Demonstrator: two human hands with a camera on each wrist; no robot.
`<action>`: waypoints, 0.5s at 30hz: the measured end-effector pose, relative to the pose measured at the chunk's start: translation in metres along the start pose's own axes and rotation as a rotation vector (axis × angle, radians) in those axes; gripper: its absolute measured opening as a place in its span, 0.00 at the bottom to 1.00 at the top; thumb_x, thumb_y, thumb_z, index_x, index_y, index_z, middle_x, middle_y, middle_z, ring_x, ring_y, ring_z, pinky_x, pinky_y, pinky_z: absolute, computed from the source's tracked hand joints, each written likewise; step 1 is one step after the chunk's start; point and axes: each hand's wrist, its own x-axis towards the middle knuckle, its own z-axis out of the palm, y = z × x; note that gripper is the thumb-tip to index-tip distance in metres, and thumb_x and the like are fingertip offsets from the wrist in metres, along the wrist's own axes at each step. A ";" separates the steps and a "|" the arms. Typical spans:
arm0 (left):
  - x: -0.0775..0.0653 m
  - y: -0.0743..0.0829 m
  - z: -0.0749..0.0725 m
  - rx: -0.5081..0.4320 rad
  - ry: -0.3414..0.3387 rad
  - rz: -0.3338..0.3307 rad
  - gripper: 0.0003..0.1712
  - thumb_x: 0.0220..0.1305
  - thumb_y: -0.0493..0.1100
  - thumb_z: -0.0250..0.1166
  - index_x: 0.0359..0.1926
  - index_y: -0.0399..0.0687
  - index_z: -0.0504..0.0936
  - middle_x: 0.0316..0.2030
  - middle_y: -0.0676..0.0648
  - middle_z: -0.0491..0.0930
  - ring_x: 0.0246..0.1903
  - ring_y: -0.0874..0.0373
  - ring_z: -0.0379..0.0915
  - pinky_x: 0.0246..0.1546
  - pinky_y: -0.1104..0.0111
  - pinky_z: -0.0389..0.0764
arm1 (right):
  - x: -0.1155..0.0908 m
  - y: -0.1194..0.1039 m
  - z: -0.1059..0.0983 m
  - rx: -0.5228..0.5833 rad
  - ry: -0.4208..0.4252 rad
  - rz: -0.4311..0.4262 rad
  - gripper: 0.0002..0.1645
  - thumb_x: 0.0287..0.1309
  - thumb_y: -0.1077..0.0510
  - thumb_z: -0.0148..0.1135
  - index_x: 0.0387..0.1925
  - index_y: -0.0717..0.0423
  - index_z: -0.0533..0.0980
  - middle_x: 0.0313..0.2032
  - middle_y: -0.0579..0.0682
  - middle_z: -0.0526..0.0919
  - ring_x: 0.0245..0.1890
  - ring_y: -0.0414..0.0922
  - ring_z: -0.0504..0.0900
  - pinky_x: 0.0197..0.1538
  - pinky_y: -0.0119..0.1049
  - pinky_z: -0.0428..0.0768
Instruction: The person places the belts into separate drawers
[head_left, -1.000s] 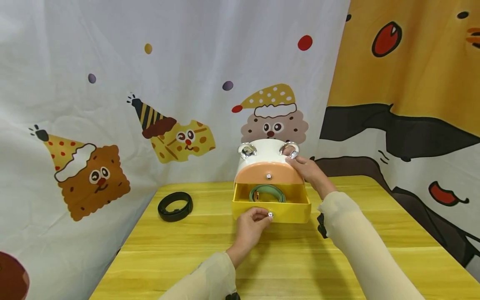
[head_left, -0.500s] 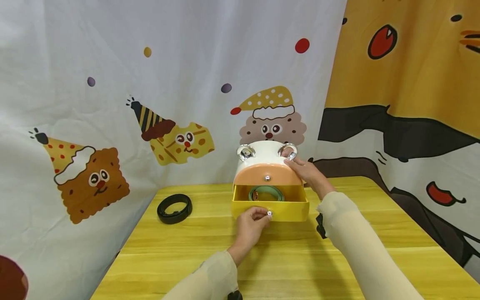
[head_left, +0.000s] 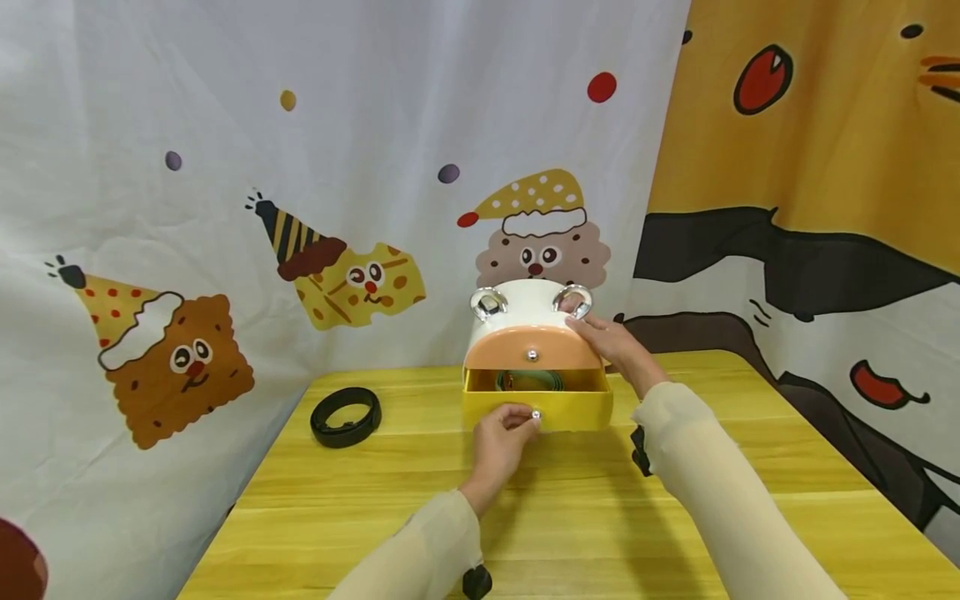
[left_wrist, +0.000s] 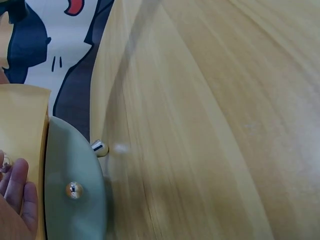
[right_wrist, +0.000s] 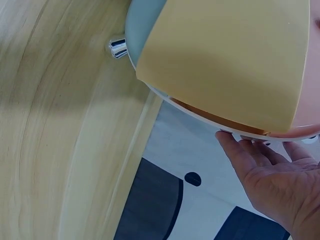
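Observation:
My left hand (head_left: 501,450) pinches the small silver knob (head_left: 536,414) on the front of a yellow drawer (head_left: 577,408). That drawer stands partly pulled out of a small white storage box (head_left: 528,304) with silver ring ears. A coiled green belt (head_left: 553,381) lies inside, its lower part hidden by the drawer front. My right hand (head_left: 618,346) rests with extended fingers against the box's upper right side, by the right ear (head_left: 573,302). In the right wrist view its fingertips touch the box's rim (right_wrist: 235,131).
A coiled black belt (head_left: 341,436) lies on the yellow wood-grain table (head_left: 405,467) to the left. Above the yellow drawer is a closed peach drawer (head_left: 517,350). The left wrist view shows a pale green drawer (left_wrist: 72,160) underneath. A printed curtain (head_left: 360,108) hangs behind.
The yellow drawer has slid further into the box, my left hand moving away with its knob. Less of the green belt shows. My right hand stays at the box's side.

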 end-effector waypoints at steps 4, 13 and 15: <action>0.005 0.001 0.001 -0.003 0.016 -0.006 0.07 0.61 0.35 0.71 0.40 0.40 0.85 0.34 0.48 0.86 0.33 0.53 0.83 0.33 0.67 0.83 | 0.000 0.000 0.000 -0.009 0.003 -0.010 0.51 0.63 0.23 0.47 0.78 0.41 0.50 0.72 0.63 0.60 0.69 0.63 0.60 0.64 0.63 0.65; 0.014 0.000 0.005 -0.058 0.032 -0.029 0.07 0.60 0.32 0.70 0.40 0.37 0.85 0.34 0.46 0.86 0.36 0.48 0.84 0.38 0.61 0.85 | 0.001 0.001 0.001 -0.011 0.005 0.000 0.51 0.63 0.23 0.46 0.78 0.41 0.49 0.73 0.62 0.58 0.70 0.63 0.59 0.65 0.63 0.65; 0.016 -0.001 0.005 -0.047 0.033 -0.028 0.07 0.60 0.33 0.70 0.40 0.38 0.85 0.33 0.47 0.86 0.34 0.51 0.83 0.40 0.58 0.84 | 0.001 0.002 0.000 -0.007 0.003 0.006 0.51 0.64 0.24 0.46 0.79 0.41 0.47 0.74 0.62 0.56 0.71 0.63 0.58 0.65 0.63 0.64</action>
